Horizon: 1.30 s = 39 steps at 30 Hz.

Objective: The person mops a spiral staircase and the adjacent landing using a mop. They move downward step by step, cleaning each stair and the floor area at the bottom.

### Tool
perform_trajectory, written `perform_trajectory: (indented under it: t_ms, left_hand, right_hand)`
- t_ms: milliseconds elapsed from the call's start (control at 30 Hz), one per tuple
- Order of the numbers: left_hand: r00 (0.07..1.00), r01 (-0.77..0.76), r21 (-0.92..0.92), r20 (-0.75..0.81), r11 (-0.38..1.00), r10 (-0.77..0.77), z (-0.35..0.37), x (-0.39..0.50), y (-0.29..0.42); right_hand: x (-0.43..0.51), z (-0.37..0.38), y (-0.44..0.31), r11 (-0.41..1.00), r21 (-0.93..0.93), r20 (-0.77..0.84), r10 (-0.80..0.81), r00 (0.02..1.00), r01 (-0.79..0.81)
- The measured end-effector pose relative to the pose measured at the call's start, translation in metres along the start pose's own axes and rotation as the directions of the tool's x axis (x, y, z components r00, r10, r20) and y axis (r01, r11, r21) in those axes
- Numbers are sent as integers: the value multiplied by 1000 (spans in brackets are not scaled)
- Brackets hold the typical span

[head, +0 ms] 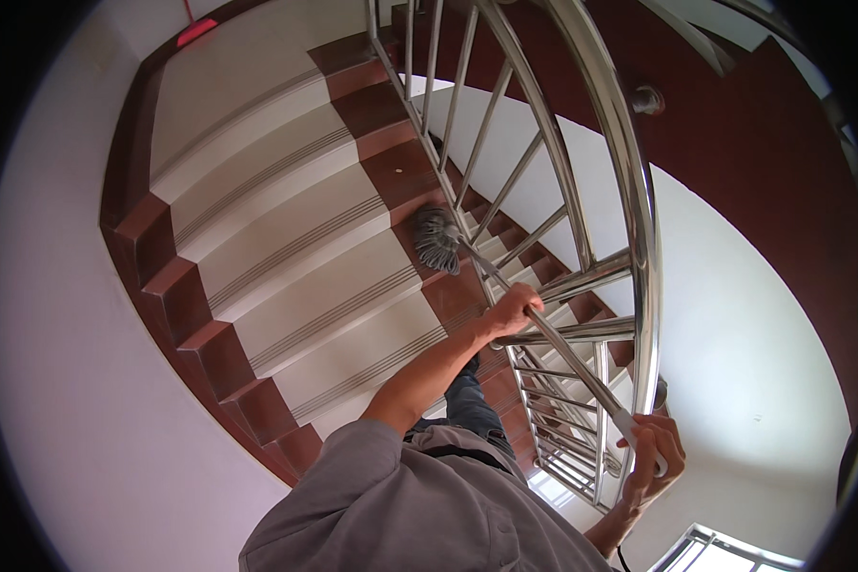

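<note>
A mop with a grey string head [436, 242] rests on the red-brown tiled border [409, 234] of a stair, close to the railing. Its long metal handle [575, 361] runs down to the right across the railing. Partway along this handle my left hand [515, 311] is closed around it, beside the metal railing bars. Lower right, my right hand [654, 454] grips the pale plastic end [623, 423] of the handle. The strands look slightly blurred.
Cream stair treads [322, 264] with grooved edges climb away from me, bordered by a white wall [57, 307] at left. The shiny metal handrail [625, 164] curves along the right. Another flight [525, 275] shows below through the bars. A red dustpan-like object [197, 32] stands at the top.
</note>
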State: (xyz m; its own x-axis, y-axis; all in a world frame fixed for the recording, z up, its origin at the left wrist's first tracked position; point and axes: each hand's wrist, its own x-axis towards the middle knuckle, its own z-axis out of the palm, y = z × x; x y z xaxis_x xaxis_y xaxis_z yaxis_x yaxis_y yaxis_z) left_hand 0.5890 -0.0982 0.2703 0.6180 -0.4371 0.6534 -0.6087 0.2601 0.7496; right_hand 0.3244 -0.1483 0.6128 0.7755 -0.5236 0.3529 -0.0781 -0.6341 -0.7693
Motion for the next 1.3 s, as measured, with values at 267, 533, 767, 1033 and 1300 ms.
perform_trajectory:
  t_ms: [267, 533, 767, 1033, 1300]
  left_hand:
    - [990, 131, 1, 49, 991, -131, 1, -15, 9]
    - [933, 332, 128, 101, 935, -345, -18, -39, 63]
    - [875, 462, 267, 15, 845, -484, -95, -74, 120]
    - [765, 639, 413, -251, 649, -593, -199, -157, 147]
    - [702, 712, 462, -472, 528, -534, -275, -222, 159]
  right_hand:
    - [3, -1, -24, 984, -95, 71, -145, 987, 152]
    - [9, -12, -23, 966, -33, -94, -260, 961, 258]
    - [19, 8, -26, 970, 222, -39, -89, 995, 96]
    - [29, 103, -26, 862, 507, 257, -151, 955, 0]
    - [10, 175, -52, 822, 536, 497, -125, 859, -191]
